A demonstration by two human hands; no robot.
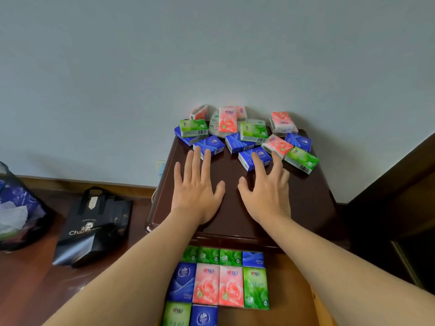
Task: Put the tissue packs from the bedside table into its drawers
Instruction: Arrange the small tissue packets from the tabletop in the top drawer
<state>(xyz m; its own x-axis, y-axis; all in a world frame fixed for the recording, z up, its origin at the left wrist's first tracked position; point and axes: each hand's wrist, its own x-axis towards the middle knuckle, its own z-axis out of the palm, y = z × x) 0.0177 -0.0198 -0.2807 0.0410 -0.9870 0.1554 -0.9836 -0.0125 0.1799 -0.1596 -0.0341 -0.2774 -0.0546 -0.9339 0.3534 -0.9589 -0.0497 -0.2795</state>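
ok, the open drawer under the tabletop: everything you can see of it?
The open drawer is pulled out toward the person, below the dark bedside table. Its floor looks like light brown wood. Tissue packs lie flat in neat rows on its left and middle part: green, blue and pink ones, edge to edge. The right part of the floor is bare. Both forearms cross above it; neither of the hands touches it.

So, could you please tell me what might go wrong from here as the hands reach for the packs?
1. The green pack sits at the bedside table's right edge; a nudge from the right hand might push it off.
2. The left hand could topple the stacked packs behind the blue one.
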